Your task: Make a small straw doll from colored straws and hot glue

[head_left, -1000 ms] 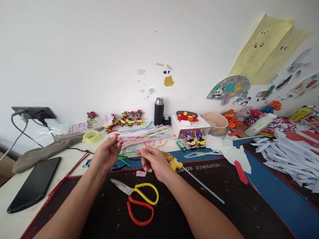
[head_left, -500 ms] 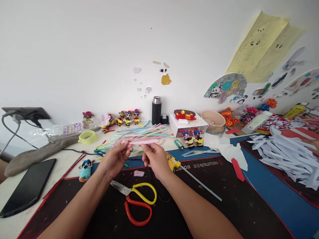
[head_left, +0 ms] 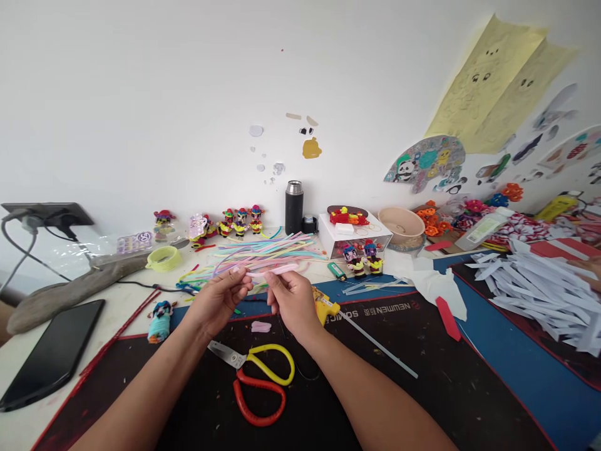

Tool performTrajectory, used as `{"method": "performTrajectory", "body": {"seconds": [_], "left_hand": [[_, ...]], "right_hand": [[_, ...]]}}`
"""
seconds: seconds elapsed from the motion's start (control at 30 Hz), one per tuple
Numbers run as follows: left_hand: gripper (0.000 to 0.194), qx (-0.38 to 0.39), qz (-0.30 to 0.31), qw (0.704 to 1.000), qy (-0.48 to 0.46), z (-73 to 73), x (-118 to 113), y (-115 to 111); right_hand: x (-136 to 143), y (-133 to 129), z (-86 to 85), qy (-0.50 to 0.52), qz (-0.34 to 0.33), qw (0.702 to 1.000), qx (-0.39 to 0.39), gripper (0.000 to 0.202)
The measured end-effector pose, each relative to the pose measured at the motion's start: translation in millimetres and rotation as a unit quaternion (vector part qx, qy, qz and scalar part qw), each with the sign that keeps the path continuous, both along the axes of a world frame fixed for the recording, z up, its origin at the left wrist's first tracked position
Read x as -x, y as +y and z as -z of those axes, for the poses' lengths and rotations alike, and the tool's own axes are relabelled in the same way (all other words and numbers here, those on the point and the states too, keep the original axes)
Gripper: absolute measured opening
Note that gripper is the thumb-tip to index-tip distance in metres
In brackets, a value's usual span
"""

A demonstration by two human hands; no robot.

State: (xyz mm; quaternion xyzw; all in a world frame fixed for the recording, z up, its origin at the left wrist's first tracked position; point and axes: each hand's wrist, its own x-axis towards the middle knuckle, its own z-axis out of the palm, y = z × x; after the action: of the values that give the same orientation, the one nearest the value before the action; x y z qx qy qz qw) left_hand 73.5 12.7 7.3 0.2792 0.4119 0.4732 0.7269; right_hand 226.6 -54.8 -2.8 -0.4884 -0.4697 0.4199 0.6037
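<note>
A pale pink pipe cleaner (head_left: 285, 269), looking doubled over at its right end, is stretched level between both hands above the mat. My left hand (head_left: 223, 295) pinches its left part between thumb and fingers. My right hand (head_left: 292, 302) grips it near the middle, thumb on top, with the rounded end sticking out to the right. Below the hands, a short folded pink piece (head_left: 261, 327) lies on the black mat (head_left: 375, 394). Closer to me are scissors (head_left: 263, 376) with one yellow and one red handle. A yellow glue gun (head_left: 325, 307) is partly hidden behind my right wrist.
Behind the hands lies a pile of pastel pipe cleaners (head_left: 267, 247). A black flask (head_left: 294, 210) and a white box (head_left: 328, 235) stand by the wall. At left are a phone (head_left: 54, 354) and a small blue figure (head_left: 159, 322); paper strips (head_left: 549, 294) and another person's hand (head_left: 592, 269) are at right.
The pink pipe cleaner was straight and now bends slightly between my hands, its right end tilted up. A person's hand has come into view at the far right edge.
</note>
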Motion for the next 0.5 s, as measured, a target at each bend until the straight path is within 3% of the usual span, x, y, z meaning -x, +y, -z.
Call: {"method": "performTrajectory", "body": {"seconds": [0.1, 0.27, 0.37, 0.5], "left_hand": [[0.007, -0.047, 0.024, 0.998, 0.02, 5.1, 3.7, 2.1], [0.037, -0.175, 0.05, 0.979, 0.089, 7.8, 17.1, 9.2], [0.038, -0.233, 0.057, 0.956, 0.171, 4.5, 25.1, 13.2], [0.035, -0.261, 0.126, 0.92, 0.263, -1.0, 31.2, 14.6]], "right_hand": [[-0.3, -0.9, -0.2, -0.013, 0.002, 1.0, 0.0, 0.049], [-2.6, 0.1, 4.6, -0.111, 0.016, 0.994, -0.002, 0.051], [-3.3, 0.3, 5.5, -0.163, -0.02, 0.986, 0.017, 0.046], [-2.5, -0.8, 2.9, -0.214, -0.081, 0.973, 0.043, 0.037]]}}
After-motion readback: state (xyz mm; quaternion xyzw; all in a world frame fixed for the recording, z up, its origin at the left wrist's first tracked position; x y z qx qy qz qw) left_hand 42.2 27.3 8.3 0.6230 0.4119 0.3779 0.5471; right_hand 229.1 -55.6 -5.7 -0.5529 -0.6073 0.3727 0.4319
